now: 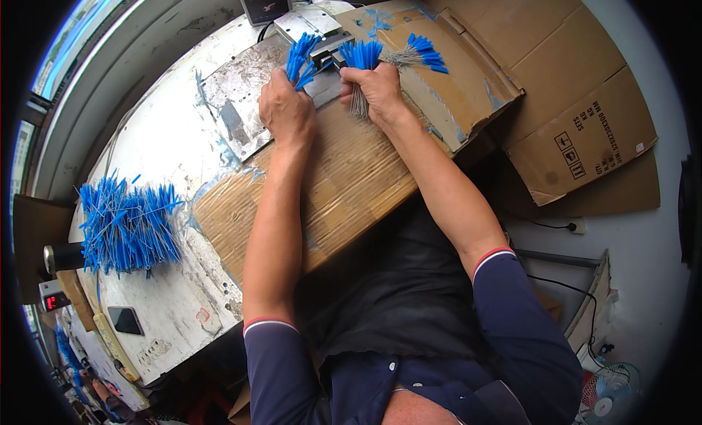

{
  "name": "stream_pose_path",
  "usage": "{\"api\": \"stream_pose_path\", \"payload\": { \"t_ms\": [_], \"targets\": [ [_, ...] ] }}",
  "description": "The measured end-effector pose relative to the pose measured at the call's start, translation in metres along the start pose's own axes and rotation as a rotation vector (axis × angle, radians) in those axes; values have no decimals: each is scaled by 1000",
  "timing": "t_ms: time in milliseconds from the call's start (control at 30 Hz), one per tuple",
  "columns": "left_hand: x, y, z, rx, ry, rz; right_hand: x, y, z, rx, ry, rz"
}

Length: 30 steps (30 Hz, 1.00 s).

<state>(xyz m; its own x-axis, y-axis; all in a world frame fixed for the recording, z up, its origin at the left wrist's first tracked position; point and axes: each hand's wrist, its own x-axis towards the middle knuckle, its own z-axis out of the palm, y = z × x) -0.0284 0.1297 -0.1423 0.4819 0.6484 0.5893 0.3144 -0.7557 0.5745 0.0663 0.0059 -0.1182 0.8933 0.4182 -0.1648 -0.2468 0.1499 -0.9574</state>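
Observation:
My left hand (287, 112) is closed around a few thin wires with blue tips (300, 58) that stick up past the fingers. Just to its right, my right hand (382, 94) grips a thicker bundle of blue-tipped wires (360, 54); their bare grey ends hang below the fist. Between and just beyond both hands sits a small metal fixture (329, 47) on a worn metal plate (238, 88). Another bunch of blue-tipped wires (424, 53) lies on the cardboard right of my right hand.
A large heap of blue-tipped wires (130, 227) lies on the white table (175, 315) at left, near a phone (126, 321). Taped cardboard (322, 194) covers the near edge. A box with a red display (265, 2) stands at the back; an open carton (578, 143) at right.

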Motion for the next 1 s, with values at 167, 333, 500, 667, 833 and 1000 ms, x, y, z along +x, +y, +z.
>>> {"api": "stream_pose_path", "payload": {
  "t_ms": [167, 333, 500, 667, 833, 1000],
  "targets": [
    [1, 3, -1, 35, -126, -39, -2, 3, -9, 169, -56, -27],
    [1, 1, -1, 32, -125, -43, -9, -2, -6, 137, -2, 24],
    [1, 1, -1, 47, -133, -30, -10, -6, -9, 30, -53, 71],
    [-2, 3, -1, 91, -139, 88, -11, -6, -7, -17, -66, 12],
    [0, 3, -2, 95, -131, 4, -5, -5, -3, -60, -31, 3],
    [3, 0, -1, 67, -55, -82, 5, -2, 4, -135, 24, -28]
  ]
}}
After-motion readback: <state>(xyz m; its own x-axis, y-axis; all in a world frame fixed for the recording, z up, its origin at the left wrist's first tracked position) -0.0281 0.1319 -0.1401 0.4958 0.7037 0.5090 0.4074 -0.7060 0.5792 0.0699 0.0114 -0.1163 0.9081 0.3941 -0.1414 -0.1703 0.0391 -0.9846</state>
